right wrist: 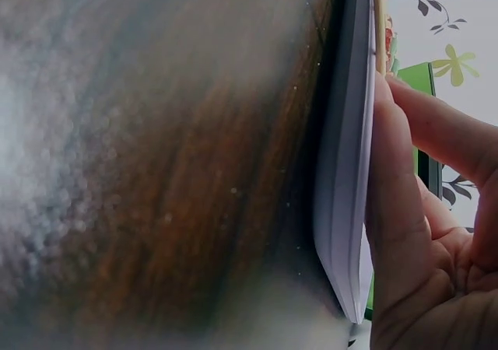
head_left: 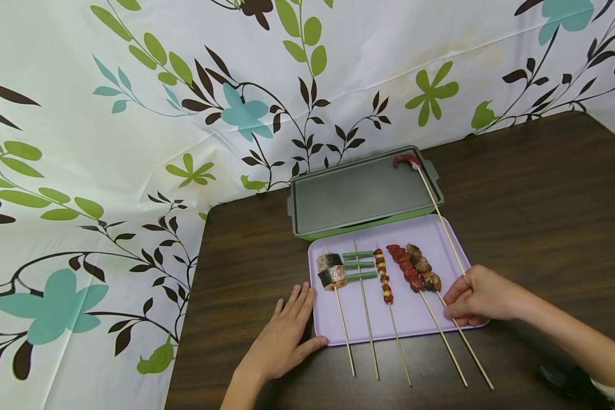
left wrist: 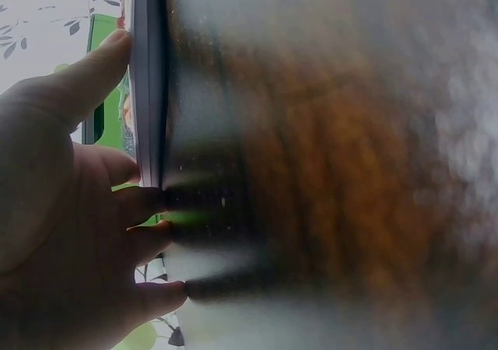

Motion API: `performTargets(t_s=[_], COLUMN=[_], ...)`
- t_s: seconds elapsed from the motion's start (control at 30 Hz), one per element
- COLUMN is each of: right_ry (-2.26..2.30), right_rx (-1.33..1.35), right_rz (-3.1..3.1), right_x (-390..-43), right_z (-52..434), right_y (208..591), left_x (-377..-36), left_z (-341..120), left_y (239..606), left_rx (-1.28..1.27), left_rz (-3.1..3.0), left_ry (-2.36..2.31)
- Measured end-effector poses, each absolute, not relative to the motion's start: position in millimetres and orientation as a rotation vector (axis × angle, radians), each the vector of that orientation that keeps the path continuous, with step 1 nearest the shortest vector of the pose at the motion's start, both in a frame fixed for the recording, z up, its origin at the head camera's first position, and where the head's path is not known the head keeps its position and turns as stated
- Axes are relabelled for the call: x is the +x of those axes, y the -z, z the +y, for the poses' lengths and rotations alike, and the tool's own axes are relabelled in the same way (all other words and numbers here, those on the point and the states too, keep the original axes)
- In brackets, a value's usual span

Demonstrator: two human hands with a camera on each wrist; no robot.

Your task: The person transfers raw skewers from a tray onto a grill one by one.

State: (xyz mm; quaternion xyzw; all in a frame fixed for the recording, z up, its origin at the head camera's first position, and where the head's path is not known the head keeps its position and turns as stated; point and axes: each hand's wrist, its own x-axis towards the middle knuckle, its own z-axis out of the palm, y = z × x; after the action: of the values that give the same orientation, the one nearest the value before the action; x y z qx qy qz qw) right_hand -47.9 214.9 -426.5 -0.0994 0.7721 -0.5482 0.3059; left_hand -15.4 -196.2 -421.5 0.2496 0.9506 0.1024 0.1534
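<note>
A lavender tray (head_left: 420, 324) lies on the dark wooden table (head_left: 533, 188) and carries several food skewers: a fish roll (head_left: 331, 270), green beans (head_left: 359, 265), red and yellow bits (head_left: 384, 281), red sausage (head_left: 404, 267) and brown meat (head_left: 425, 266). One more skewer, tipped with a red octopus piece (head_left: 406, 162), lies across the grey griddle pan (head_left: 359, 193). My right hand (head_left: 458, 299) pinches that skewer's stick (right wrist: 379, 8) at the tray's right edge (right wrist: 346, 171). My left hand (head_left: 292, 327) lies flat on the table, its thumb (left wrist: 93, 70) against the tray's left edge (left wrist: 148, 78).
A white cloth (head_left: 133, 142) printed with leaves and flowers hangs behind and to the left of the table. A black object (head_left: 569, 382) sits at the table's front right corner. Bare wood stretches to the right of the griddle.
</note>
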Motion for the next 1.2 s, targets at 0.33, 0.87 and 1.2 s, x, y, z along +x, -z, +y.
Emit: performTargets(t_s=[0.33, 0.87, 1.2], right_ry=[1.486, 1.556, 1.621], right_rx=[-0.256, -0.142, -0.102], right_rz=[2.004, 1.941, 1.891], right_x=[-46.9, -45.4, -41.5], right_z=[215.7, 219.3, 221.6], right_y=[428.5, 429.4, 433.6], left_x=[-14.7, -15.9, -15.5], left_z=[-196.9, -196.2, -196.9], left_y=[421.8, 420.8, 421.7], left_rx=[0.718, 0.714, 0.717], left_rz=[2.727, 2.729, 2.731], left_ry=[-0.302, -0.308, -0.312])
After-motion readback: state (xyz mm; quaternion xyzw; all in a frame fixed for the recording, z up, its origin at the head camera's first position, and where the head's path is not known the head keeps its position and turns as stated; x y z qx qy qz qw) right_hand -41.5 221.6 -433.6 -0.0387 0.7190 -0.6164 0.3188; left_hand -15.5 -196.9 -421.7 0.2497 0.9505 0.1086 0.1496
